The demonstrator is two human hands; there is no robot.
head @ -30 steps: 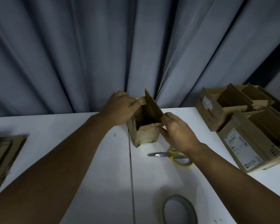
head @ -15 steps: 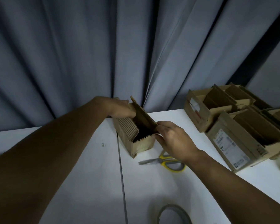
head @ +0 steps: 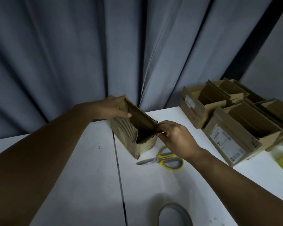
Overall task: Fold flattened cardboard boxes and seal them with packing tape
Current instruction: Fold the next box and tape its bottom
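white shipping label (head: pixel 225 143) on nearest open box (head: pixel 245 136) — print too small to read, second label (head: pixel 190 101) on box behind — also illegible

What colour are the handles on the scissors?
Yellow; the scissors lie on the white table, head view.
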